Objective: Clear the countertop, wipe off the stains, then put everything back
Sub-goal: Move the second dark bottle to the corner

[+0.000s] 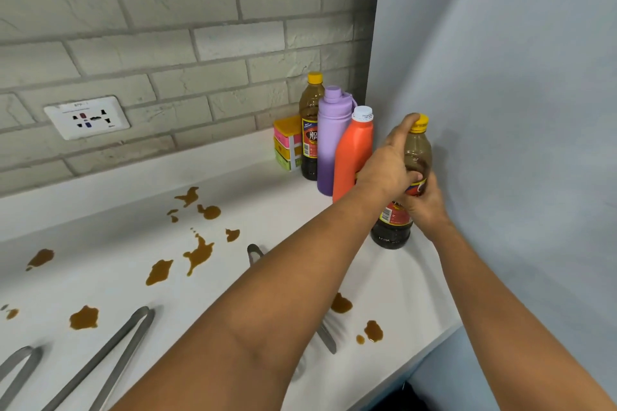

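Both hands are on the near dark sauce bottle (395,227), yellow cap on, standing upright at the right end of the white countertop (260,197), just beside the pale blue side wall (500,77). Left hand (389,165) wraps the upper body, with one finger reaching up to the cap. Right hand (425,203) grips the label zone lower down, fingers curled round it.

Behind it, in a row toward the brick-tiled back wall (167,27): orange bottle (350,157) with white cap, purple flask (330,143), second dark sauce bottle (309,130), then a stack of coloured sponges (287,143).

Brown stains (197,253) are scattered across the countertop, left and centre, and two near the front edge. Metal tongs (113,357) lie at front left; another pair (16,374) is partly cut off by the picture's edge; a third metal utensil (253,252) is mostly hidden under the left forearm. A wall socket (86,117) sits in the tiles.
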